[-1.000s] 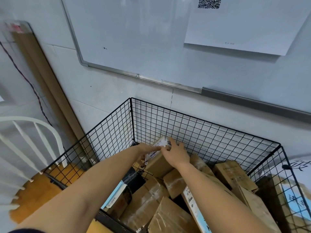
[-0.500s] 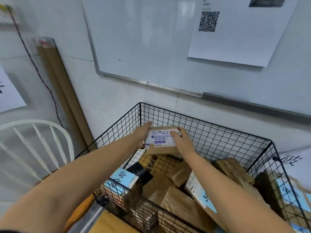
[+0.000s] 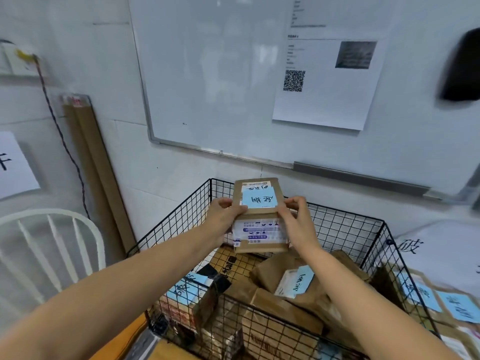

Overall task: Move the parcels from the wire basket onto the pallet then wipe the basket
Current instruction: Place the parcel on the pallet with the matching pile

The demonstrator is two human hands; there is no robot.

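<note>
- my two forearms reach out from the bottom edge, over the near wire of the basket [image 3: 345, 213].
- inside the basket, brown parcels [image 3: 283, 310] lie piled at angles. one at the left front corner [image 3: 187, 294] and one in the middle [image 3: 296, 281] each carry a blue note with handwriting.
- just outside the basket on the right sit more boxes with blue notes [image 3: 420, 294], blurred.
- a white chair [image 3: 52, 245] stands left of the basket.
- the left grip [image 3: 226, 216] clasps the left edge of a box [image 3: 255, 201], thumb on its upper face.
- the right grip [image 3: 296, 219] pinches the box's right edge, fingers curled on it.
- the box hangs between both grips above the far half of the basket, clear of the pile. its upper face has a blue note and the face below a white shipping label.
- a cardboard strip [image 3: 96, 172] leans on the wall behind the chair, beside a dark cord [image 3: 59, 131].
- on the wall hangs a whiteboard [image 3: 207, 74] with a sheet [image 3: 327, 100] bearing a qr code.
</note>
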